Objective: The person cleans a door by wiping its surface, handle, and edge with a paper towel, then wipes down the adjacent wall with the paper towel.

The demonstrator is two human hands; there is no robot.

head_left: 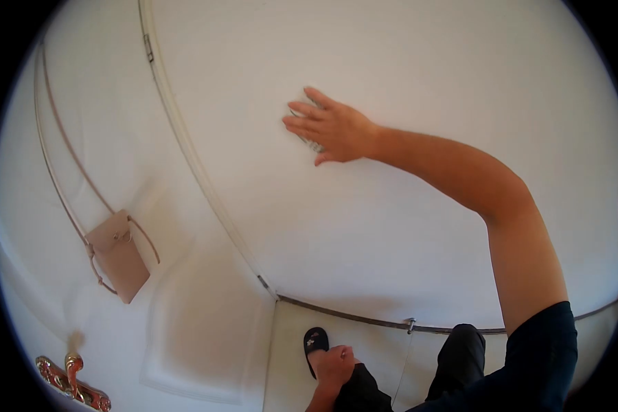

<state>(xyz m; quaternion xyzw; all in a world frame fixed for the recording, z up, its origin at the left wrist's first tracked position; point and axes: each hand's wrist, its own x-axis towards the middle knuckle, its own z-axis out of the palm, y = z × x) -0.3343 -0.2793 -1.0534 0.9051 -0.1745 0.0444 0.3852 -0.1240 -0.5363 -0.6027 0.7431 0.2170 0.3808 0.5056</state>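
Against the white wall, my right hand (343, 130) lies with its fingers spread, pressing on a pale cloth-like item (314, 145) that shows between the fingers. Most of that item is hidden under the palm. Low in the view, my left hand (336, 365) is beside my left leg, its fingers curled in. Whether anything is inside those fingers is too small to tell.
On the left, a pink bag (120, 257) hangs by long straps on a white door, above an ornate door handle (73, 374). A dark baseboard strip (364, 318) edges the floor, with a small metal door stop (410, 325). A black slipper (315, 341) is on my foot.
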